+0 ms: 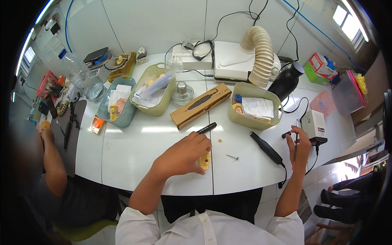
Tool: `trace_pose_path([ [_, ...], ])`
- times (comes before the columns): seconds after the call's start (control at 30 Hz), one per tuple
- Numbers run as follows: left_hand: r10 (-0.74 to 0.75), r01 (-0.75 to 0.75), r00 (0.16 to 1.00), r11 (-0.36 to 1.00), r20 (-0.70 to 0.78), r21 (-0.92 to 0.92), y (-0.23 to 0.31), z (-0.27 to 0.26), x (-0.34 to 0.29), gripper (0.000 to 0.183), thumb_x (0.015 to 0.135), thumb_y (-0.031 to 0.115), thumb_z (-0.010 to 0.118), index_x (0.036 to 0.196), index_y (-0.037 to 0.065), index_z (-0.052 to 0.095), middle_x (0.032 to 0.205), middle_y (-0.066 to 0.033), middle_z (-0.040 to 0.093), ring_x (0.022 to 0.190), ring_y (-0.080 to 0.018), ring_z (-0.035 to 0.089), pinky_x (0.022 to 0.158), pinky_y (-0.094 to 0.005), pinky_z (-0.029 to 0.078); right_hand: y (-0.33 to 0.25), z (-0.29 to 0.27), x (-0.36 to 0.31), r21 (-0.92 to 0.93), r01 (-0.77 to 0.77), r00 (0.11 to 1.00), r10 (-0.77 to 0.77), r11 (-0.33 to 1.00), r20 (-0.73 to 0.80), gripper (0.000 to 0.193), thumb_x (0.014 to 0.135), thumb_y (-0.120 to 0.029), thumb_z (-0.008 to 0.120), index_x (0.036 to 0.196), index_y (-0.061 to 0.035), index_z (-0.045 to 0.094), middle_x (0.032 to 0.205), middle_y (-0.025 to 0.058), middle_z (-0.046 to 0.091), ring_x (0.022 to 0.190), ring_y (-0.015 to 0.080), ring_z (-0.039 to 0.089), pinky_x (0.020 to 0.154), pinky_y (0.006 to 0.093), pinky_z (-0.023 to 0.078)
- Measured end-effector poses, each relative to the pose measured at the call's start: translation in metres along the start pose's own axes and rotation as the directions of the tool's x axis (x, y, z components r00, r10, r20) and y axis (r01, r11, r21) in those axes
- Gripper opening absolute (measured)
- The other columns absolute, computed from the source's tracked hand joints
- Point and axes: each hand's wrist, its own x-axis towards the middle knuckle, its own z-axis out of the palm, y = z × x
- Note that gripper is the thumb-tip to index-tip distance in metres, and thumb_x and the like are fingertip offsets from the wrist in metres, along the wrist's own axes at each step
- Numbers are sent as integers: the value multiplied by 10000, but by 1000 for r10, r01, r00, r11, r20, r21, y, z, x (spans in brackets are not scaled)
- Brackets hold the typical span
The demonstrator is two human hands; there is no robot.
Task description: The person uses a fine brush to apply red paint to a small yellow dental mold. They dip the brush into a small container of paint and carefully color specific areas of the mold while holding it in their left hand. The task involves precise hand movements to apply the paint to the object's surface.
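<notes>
My left hand [185, 154] is closed round a yellow dental model [205, 161], whose edge shows beside the thumb. A black marker [207, 128] sticks out past the knuckles of that hand; whether the fingers hold it or it lies on the table is hidden. At the right, my right hand [301, 145] pinches a thin, dark and reddish stick-like tool [295, 155], held nearly upright. Just by its fingertips is a small black cylindrical piece [286, 134]; I cannot tell if they touch it. Between the hands lie a small yellowish piece [220, 140] and a screw-like metal pin [232, 157].
A black handpiece [266, 148] with a cord lies left of my right hand, near a white control box [314, 125]. Behind are a cardboard box [200, 107], a glass burner [183, 94], baskets [255, 122] and a ribbed hose [264, 53]. Another person's arm [55, 167] is at the left.
</notes>
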Motion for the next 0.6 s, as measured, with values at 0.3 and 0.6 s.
trace_pose_path([
  [0.3,84,-82,985,996,-149,16,-2,1,-18,667,686,196,885,1239,15,558,1260,-122,552,1224,-308,508,1025,-394,449,-49,-9,-21,199,249,962,-218,948,-167,118,902,-26,669,1012,-65,648,1095,136,731,945,237,689,708,294,522],
  [0.6,-69,138,868,985,-492,105,-5,-15,11,232,879,144,714,1085,41,696,1036,-104,670,1095,-275,587,928,-375,502,-61,8,-31,420,347,937,-293,839,-189,102,965,-69,638,1048,-11,653,996,170,729,883,247,701,725,312,538],
])
